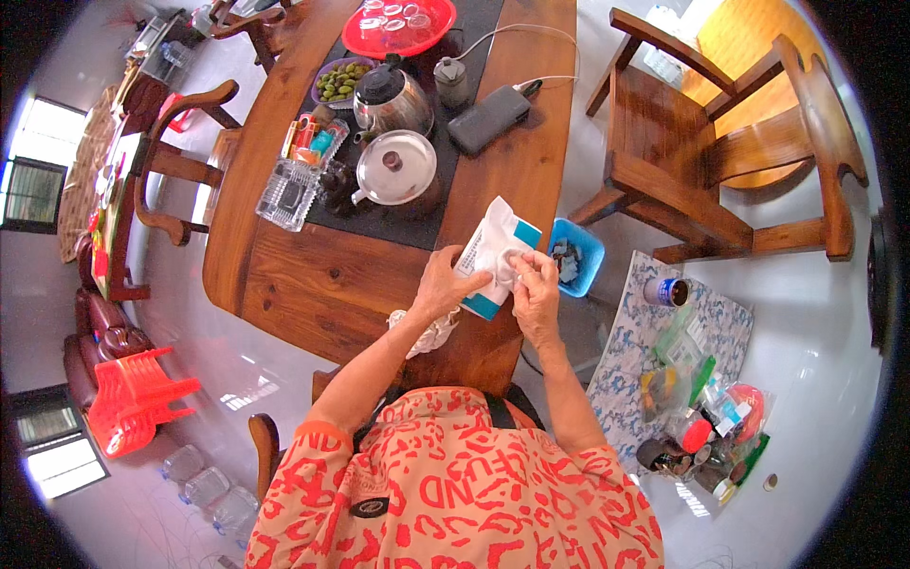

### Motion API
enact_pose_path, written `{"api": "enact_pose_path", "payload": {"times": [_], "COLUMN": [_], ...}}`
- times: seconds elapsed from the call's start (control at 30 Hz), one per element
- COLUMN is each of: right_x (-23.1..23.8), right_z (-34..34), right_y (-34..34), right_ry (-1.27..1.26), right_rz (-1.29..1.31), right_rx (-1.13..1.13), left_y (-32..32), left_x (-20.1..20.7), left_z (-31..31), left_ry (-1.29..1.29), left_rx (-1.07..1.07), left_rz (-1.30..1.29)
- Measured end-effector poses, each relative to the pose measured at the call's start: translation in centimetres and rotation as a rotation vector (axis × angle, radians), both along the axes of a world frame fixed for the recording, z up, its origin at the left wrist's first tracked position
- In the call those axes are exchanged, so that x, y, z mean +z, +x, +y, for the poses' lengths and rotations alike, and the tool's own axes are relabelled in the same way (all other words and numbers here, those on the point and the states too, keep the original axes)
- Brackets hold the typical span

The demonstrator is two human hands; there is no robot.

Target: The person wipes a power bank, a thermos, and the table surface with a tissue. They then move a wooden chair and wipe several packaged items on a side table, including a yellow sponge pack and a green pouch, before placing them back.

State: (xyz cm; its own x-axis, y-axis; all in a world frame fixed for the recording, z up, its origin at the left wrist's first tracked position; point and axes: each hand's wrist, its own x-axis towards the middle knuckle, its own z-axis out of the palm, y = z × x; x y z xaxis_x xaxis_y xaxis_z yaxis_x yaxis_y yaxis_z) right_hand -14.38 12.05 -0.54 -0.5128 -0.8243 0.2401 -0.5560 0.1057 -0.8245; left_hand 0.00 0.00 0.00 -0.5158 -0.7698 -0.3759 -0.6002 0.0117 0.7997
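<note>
Over the near right part of the wooden table, I hold a white and teal soft packet that looks like a tissue pack. White crumpled tissue lies across its top. My left hand grips the packet's left side, its thumb resting on the white tissue. My right hand has its fingertips pinched together at the tissue, near the packet's middle. A crumpled white cloth or plastic wrap sits at the table's near edge, below my left wrist.
Farther back stand a steel kettle, a lidded pot, a bowl of green fruit, a red tray of glasses and a black power bank. A blue bin adjoins the right edge, near a wooden chair. Bagged items lie right.
</note>
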Motion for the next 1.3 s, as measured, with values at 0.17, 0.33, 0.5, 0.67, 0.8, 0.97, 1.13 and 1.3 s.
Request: {"api": "enact_pose_path", "payload": {"times": [0.17, 0.33, 0.5, 0.67, 0.8, 0.97, 1.13, 1.3], "right_x": [-0.3, 0.8, 4.5, 5.9, 7.7, 9.9, 10.4, 10.5], "right_z": [1.0, 0.2, 2.6, 3.8, 4.2, 4.1, 3.5, 3.9], "right_y": [-0.9, -2.1, -0.2, 2.2, 2.5, -0.8, 2.0, 4.7], "right_ry": [-0.075, -0.022, 0.006, -0.081, -0.234, -0.389, -0.347, -0.41], "right_rz": [-0.479, -0.481, -0.392, 0.07, 0.237, 0.194, 0.133, 0.214], "right_rx": [-0.096, -0.098, -0.126, -0.177, -0.2, -0.53, -0.383, -0.173], "left_y": [-1.7, -2.9, -3.4, -4.0, -4.5, -5.4, -6.1, -5.4], "left_x": [0.3, 1.5, 3.4, 5.5, 5.4, 8.0, 10.2, 12.0], "left_z": [-0.7, 0.4, 2.1, 2.6, 3.3, 4.3, 5.0, 5.2], "left_ry": [0.253, 0.546, 0.703, 0.666, 0.725, 1.009, 1.094, 1.169], "left_rx": [-0.138, 0.132, 0.369, 0.442, 0.487, 0.542, 0.529, 0.518], "left_rz": [0.053, 0.328, 0.598, 0.677, 0.748, 0.958, 1.026, 1.04]}}
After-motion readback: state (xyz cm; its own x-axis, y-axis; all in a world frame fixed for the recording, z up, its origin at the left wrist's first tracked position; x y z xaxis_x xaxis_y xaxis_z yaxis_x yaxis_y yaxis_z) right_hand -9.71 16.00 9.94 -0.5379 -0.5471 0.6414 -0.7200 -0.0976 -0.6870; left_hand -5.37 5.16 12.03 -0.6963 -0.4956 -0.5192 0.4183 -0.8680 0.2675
